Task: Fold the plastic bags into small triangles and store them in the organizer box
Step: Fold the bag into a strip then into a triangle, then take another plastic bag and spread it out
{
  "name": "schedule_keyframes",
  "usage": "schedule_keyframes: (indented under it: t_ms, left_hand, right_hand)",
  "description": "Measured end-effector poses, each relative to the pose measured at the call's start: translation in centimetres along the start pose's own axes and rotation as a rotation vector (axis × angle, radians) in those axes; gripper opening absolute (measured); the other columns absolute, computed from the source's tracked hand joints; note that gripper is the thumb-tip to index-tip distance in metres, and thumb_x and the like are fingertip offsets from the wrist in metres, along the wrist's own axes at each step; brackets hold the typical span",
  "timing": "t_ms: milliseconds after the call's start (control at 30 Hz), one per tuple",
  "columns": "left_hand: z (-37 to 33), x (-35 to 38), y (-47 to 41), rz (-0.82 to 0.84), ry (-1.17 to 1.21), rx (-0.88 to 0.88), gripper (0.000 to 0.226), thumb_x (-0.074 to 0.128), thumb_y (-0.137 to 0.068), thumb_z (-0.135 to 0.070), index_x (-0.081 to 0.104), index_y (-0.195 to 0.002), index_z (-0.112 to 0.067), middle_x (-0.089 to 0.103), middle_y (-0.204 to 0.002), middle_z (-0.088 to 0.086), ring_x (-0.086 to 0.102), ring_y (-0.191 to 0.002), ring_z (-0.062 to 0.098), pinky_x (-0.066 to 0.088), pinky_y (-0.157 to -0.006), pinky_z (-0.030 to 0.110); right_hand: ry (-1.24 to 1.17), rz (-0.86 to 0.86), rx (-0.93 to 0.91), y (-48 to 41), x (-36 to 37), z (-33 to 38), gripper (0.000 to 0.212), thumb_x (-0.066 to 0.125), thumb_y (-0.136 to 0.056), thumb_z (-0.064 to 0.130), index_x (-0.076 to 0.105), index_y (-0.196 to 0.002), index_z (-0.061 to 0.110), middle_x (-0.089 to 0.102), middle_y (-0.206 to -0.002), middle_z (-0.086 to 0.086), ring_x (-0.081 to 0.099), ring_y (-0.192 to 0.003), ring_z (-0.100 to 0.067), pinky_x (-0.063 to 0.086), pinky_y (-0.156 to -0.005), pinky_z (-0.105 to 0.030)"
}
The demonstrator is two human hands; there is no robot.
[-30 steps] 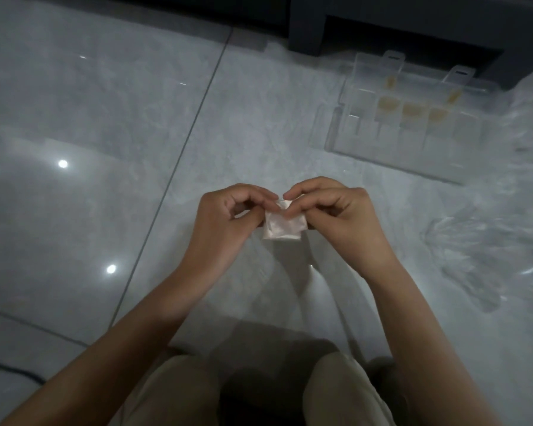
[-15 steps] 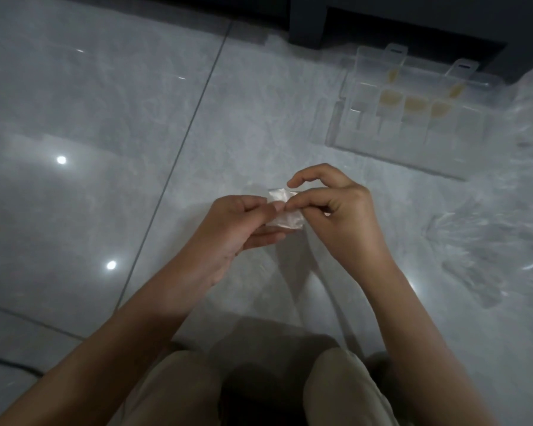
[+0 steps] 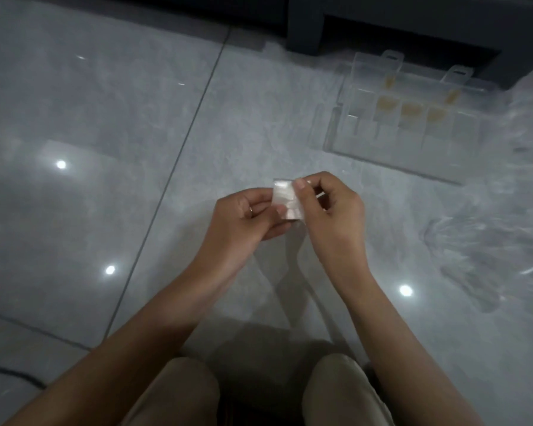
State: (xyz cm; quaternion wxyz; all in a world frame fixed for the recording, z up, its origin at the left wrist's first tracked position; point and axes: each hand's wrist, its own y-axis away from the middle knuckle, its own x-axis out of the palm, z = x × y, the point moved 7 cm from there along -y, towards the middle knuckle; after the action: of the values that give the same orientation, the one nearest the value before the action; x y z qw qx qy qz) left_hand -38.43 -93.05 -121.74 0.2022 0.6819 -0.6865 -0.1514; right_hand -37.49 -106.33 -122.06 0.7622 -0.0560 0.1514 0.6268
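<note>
A small folded clear plastic bag [image 3: 285,199] is held above the floor between both hands. My left hand [image 3: 243,219] supports it from the left and below, its thumb on the bag's lower part. My right hand [image 3: 333,207] pinches the bag's top right edge with thumb and forefinger. The clear organizer box [image 3: 413,139] lies open on the floor at the upper right; several of its compartments hold yellowish folded pieces [image 3: 411,110].
Loose clear plastic bags [image 3: 493,241] lie crumpled on the grey tiled floor [image 3: 105,149] at the right. A dark piece of furniture [image 3: 397,23] stands behind the box. My knees [image 3: 259,392] are at the bottom edge.
The bag has been turned and lifted slightly to the right. My left hand has opened out under it, while my right thumb now pinches its upper edge.
</note>
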Motion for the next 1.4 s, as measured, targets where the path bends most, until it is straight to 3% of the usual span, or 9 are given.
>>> schedule_keyframes:
  t_ms: [167, 300, 600, 767, 900, 1000, 1100, 1233, 1400]
  left_hand:
    - [-0.8, 0.2, -0.8, -0.072, -0.242, 0.099, 0.022, 0.051, -0.098, -0.023, 0.065, -0.094, -0.006, 0.067, -0.08, 0.004, 0.063, -0.07, 0.003, 0.057, -0.066, 0.027]
    - [-2.1, 0.9, -1.5, -0.135, -0.455, 0.356, 0.033, 0.044, -0.102, -0.022, 0.045, -0.07, -0.019, 0.049, -0.061, -0.002, 0.049, -0.055, 0.008, 0.043, -0.055, 0.031]
    - [-2.5, 2.3, -1.5, -0.19, -0.622, 0.534, 0.031, 0.033, -0.098, -0.041, 0.039, -0.072, -0.025, 0.043, -0.056, -0.01, 0.045, -0.053, 0.009, 0.037, -0.053, 0.03]
    - [-4.1, -0.3, -2.5, -0.278, -0.727, 0.66, 0.033, 0.036, -0.097, -0.035, 0.056, -0.082, -0.013, 0.045, -0.057, -0.015, 0.049, -0.053, 0.004, 0.03, -0.055, 0.025]
    - [-4.4, -1.6, -3.5, -0.222, -0.75, 0.613, 0.029, 0.04, -0.097, -0.031, 0.058, -0.082, -0.015, 0.043, -0.048, -0.01, 0.051, -0.047, -0.001, 0.031, -0.049, 0.014]
    - [-3.9, -0.6, -3.0, -0.175, -0.763, 0.611, 0.026, 0.041, -0.096, -0.032, 0.059, -0.082, -0.019, 0.046, -0.048, -0.01, 0.053, -0.05, 0.004, 0.036, -0.05, 0.015]
    - [-3.1, 0.8, -2.3, -0.117, -0.795, 0.617, 0.024, 0.044, -0.096, -0.034, 0.06, -0.082, -0.023, 0.052, -0.052, -0.009, 0.055, -0.053, 0.009, 0.038, -0.051, 0.017]
    - [-2.3, 1.9, -1.8, -0.039, -0.828, 0.621, 0.026, 0.045, -0.096, -0.036, 0.062, -0.083, -0.022, 0.054, -0.054, -0.017, 0.056, -0.055, 0.005, 0.037, -0.05, 0.015]
    - [-2.3, 3.0, -1.5, 0.012, -0.823, 0.63, 0.021, 0.05, -0.097, -0.029, 0.061, -0.081, -0.022, 0.05, -0.05, -0.013, 0.056, -0.053, 0.007, 0.039, -0.052, 0.015]
  right_hand:
    - [0.122, -0.066, -0.131, 1.0, 0.0, 1.1, 0.016, 0.057, -0.096, 0.024, 0.065, -0.086, 0.015, 0.062, -0.069, 0.007, 0.057, -0.06, -0.01, 0.045, -0.053, -0.026]
    - [0.067, -0.079, -0.132, 1.6, 0.5, 1.8, 0.02, 0.054, -0.098, 0.022, 0.058, -0.08, 0.014, 0.058, -0.058, 0.007, 0.054, -0.051, -0.009, 0.044, -0.047, -0.024]
    - [-0.221, -0.138, 0.05, 1.4, 0.0, 0.9, 0.023, 0.053, -0.097, 0.012, 0.057, -0.075, 0.017, 0.054, -0.056, 0.013, 0.048, -0.05, -0.001, 0.038, -0.05, -0.015]
    - [0.03, -0.251, -0.096, -3.8, -5.5, 1.5, 0.025, 0.058, -0.095, 0.015, 0.051, -0.072, 0.021, 0.048, -0.051, 0.012, 0.044, -0.047, 0.0, 0.032, -0.05, -0.016]
    - [0.434, -0.381, -0.16, -10.8, -8.7, 1.8, 0.017, 0.055, -0.095, 0.022, 0.057, -0.084, 0.01, 0.047, -0.061, 0.007, 0.045, -0.054, -0.004, 0.034, -0.053, -0.017]
    - [0.714, -0.295, -0.111, -14.6, -7.1, 1.0, 0.023, 0.049, -0.097, 0.025, 0.061, -0.096, 0.006, 0.062, -0.084, -0.008, 0.057, -0.077, -0.022, 0.038, -0.064, -0.032]
    - [0.916, -0.217, -0.088, -15.6, -5.0, 0.3, 0.025, 0.045, -0.096, 0.025, 0.062, -0.097, 0.006, 0.066, -0.097, -0.014, 0.061, -0.09, -0.031, 0.035, -0.064, -0.032]
    - [1.042, -0.16, -0.064, -14.3, -3.6, -0.4, 0.047, 0.034, -0.103, 0.034, 0.066, -0.107, 0.001, 0.056, -0.121, -0.018, 0.049, -0.114, -0.034, 0.039, -0.083, -0.04]
    - [0.953, -0.083, -0.107, -11.5, -3.7, -0.8, 0.049, 0.031, -0.103, 0.032, 0.071, -0.104, 0.005, 0.035, -0.147, -0.01, 0.025, -0.137, -0.028, 0.012, -0.111, -0.04]
